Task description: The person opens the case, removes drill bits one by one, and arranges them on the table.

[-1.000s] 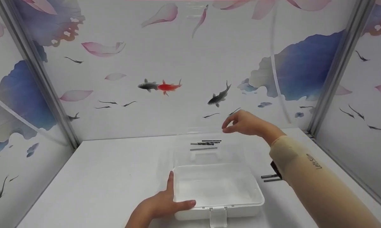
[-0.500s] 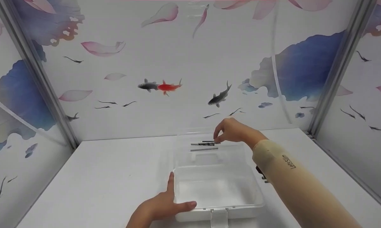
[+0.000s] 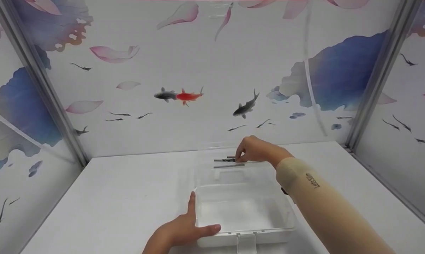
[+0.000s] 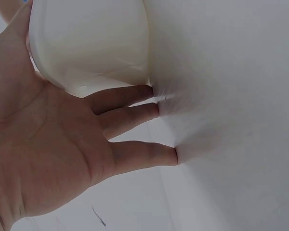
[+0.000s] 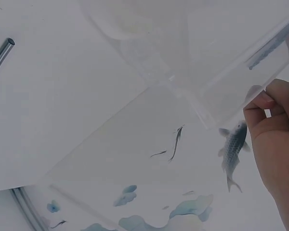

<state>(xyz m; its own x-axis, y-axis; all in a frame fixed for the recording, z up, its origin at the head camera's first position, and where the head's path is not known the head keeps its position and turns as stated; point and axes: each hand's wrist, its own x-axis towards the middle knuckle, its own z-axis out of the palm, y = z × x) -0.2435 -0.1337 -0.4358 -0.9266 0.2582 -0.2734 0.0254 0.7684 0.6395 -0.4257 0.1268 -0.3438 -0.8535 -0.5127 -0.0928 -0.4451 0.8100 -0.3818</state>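
Observation:
A whitish plastic box point(image 3: 246, 240) stands with its clear lid point(image 3: 203, 176) raised at the back. My left hand point(image 3: 179, 229) steadies its left side: the thumb lies over the front rim, the index finger along the wall. In the left wrist view, straight fingers point(image 4: 135, 156) touch the white surface. Several dark drill bits point(image 3: 225, 160) and a grey rod point(image 3: 228, 166) show at the lid. My right hand point(image 3: 258, 150), fingers curled, has its fingertips at the bits' right ends; whether it pinches one is hidden. One bit point(image 5: 274, 45) shows through clear plastic in the right wrist view.
Two metal shanks point(image 5: 2, 55) lie on the table in the right wrist view; my right forearm point(image 3: 322, 197) covers that side in the head view. White panels point(image 3: 127, 77) printed with fish and petals enclose the white table point(image 3: 120, 197) at the back and sides.
My right hand has come down and left from above the lid to the drill bits. The shanks right of the box have become covered by the forearm. My left hand stays put.

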